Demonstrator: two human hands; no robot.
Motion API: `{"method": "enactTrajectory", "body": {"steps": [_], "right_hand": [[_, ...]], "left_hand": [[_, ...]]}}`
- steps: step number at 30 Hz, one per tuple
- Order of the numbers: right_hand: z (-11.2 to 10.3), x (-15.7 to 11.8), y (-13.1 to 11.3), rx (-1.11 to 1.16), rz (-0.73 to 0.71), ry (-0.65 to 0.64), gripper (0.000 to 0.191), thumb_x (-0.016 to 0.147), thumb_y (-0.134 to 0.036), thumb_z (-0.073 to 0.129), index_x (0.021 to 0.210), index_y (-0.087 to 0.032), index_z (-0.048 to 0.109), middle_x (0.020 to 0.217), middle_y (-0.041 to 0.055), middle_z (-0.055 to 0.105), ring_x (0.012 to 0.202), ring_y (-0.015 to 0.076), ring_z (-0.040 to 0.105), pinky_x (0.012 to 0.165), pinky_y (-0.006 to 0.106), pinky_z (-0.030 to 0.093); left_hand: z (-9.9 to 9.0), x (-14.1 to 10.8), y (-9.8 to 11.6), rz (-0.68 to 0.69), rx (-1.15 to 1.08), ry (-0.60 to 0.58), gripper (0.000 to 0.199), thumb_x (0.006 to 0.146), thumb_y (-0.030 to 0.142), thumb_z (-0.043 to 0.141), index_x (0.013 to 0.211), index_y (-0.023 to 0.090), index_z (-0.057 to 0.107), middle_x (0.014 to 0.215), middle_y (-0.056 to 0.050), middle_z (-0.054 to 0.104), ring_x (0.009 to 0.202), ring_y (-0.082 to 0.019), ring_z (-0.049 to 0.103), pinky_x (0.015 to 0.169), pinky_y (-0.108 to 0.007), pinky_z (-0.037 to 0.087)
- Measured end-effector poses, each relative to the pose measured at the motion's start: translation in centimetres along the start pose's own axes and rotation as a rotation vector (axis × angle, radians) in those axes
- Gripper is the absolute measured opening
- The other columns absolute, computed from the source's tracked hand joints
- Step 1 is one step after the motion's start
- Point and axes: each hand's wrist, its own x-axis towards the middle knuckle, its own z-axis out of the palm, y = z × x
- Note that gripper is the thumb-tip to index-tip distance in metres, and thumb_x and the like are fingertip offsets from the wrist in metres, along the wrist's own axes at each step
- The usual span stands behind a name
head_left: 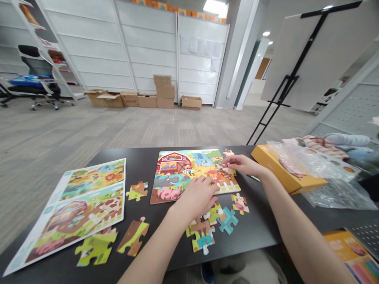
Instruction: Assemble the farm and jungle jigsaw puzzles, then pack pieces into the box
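Note:
A colourful farm puzzle board [174, 180] with a red barn lies at the middle of the black table. My left hand [199, 197] rests palm down over the board's lower edge, fingers spread, with nothing visible in it. At the board's right side, my right hand [241, 163] has its fingertips pinched on a puzzle piece [226, 169] with brown and white patches. Just below the board's lower right corner lies a cow piece [240, 203]. A blue piece [227, 220] and a brown-horse piece [201, 232] lie below my left hand.
A printed picture sheet [85, 205] lies on the left, with loose pieces [97, 248] by its lower edge and a green-brown one [137, 191] beside it. To the right are a yellow box [278, 169] and clear plastic wrapping [334, 191]. An easel stands behind.

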Motion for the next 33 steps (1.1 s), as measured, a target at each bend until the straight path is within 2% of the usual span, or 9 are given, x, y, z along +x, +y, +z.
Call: {"method": "enactTrajectory", "body": {"steps": [6, 12, 14, 18, 22, 25, 27, 33], "right_hand": [[0.4, 0.0, 0.1, 0.053, 0.024, -0.013, 0.042, 0.074, -0.047, 0.077, 0.106, -0.019, 0.071, 0.104, 0.0081, 0.075, 0.099, 0.0247, 0.069, 0.093, 0.04, 0.052], [-0.1, -0.4, 0.2, 0.164, 0.054, 0.135, 0.043, 0.071, -0.048, 0.079, 0.104, -0.02, 0.073, 0.11, 0.0096, 0.075, 0.106, 0.027, 0.068, 0.095, 0.042, 0.052], [-0.1, -0.5, -0.1, 0.184, 0.062, 0.14, 0.044, 0.071, -0.048, 0.08, 0.104, -0.02, 0.074, 0.113, 0.0096, 0.074, 0.106, 0.0262, 0.068, 0.093, 0.04, 0.052], [0.3, -0.7, -0.9, 0.22, 0.083, 0.097, 0.046, 0.07, -0.047, 0.081, 0.105, -0.019, 0.073, 0.102, 0.0082, 0.075, 0.095, 0.0225, 0.069, 0.084, 0.036, 0.054], [0.5, -0.9, -1.1, 0.221, 0.098, 0.122, 0.044, 0.068, -0.046, 0.084, 0.102, -0.018, 0.073, 0.093, 0.0066, 0.075, 0.088, 0.021, 0.069, 0.081, 0.035, 0.055], [0.5, -0.9, -0.8, 0.184, 0.1, 0.15, 0.045, 0.068, -0.05, 0.083, 0.098, -0.018, 0.074, 0.092, 0.0071, 0.075, 0.089, 0.0222, 0.07, 0.082, 0.036, 0.055], [0.5, -0.9, -0.6, 0.165, 0.113, 0.14, 0.047, 0.068, -0.052, 0.083, 0.098, -0.017, 0.074, 0.095, 0.0077, 0.076, 0.092, 0.0236, 0.07, 0.083, 0.036, 0.054], [0.9, -0.8, -0.2, 0.17, 0.197, 0.003, 0.049, 0.071, -0.052, 0.081, 0.106, -0.017, 0.074, 0.101, 0.0101, 0.078, 0.099, 0.0261, 0.071, 0.09, 0.039, 0.054]], "left_hand": [[0.2, -0.1, -0.1, -0.008, -0.01, 0.004, 0.025, 0.094, 0.033, 0.06, 0.117, 0.023, 0.064, 0.127, -0.007, 0.062, 0.115, -0.027, 0.056, 0.1, -0.044, 0.048], [0.3, -0.1, -0.2, -0.003, -0.01, 0.005, 0.024, 0.094, 0.033, 0.06, 0.115, 0.023, 0.064, 0.126, -0.007, 0.062, 0.114, -0.027, 0.057, 0.099, -0.044, 0.048], [0.3, -0.2, -0.2, -0.001, -0.015, 0.003, 0.024, 0.094, 0.033, 0.06, 0.116, 0.023, 0.065, 0.127, -0.007, 0.062, 0.115, -0.027, 0.057, 0.099, -0.044, 0.048], [0.2, -0.2, -0.5, 0.01, -0.046, 0.003, 0.025, 0.095, 0.035, 0.059, 0.117, 0.024, 0.065, 0.128, -0.007, 0.062, 0.116, -0.026, 0.057, 0.101, -0.043, 0.048], [0.1, -0.1, -0.6, 0.013, -0.069, 0.004, 0.024, 0.095, 0.034, 0.059, 0.115, 0.023, 0.065, 0.126, -0.006, 0.064, 0.117, -0.025, 0.057, 0.104, -0.041, 0.047], [0.0, -0.1, -0.5, 0.014, -0.061, 0.004, 0.022, 0.095, 0.033, 0.059, 0.113, 0.023, 0.065, 0.124, -0.006, 0.064, 0.117, -0.025, 0.057, 0.102, -0.04, 0.047], [0.0, -0.1, -0.5, 0.014, -0.049, 0.002, 0.022, 0.095, 0.033, 0.059, 0.114, 0.023, 0.065, 0.124, -0.007, 0.064, 0.117, -0.025, 0.056, 0.101, -0.04, 0.048], [-0.2, 0.0, -0.3, 0.011, -0.045, -0.003, 0.019, 0.095, 0.03, 0.059, 0.111, 0.022, 0.064, 0.122, -0.006, 0.065, 0.117, -0.024, 0.057, 0.103, -0.039, 0.046]]}}
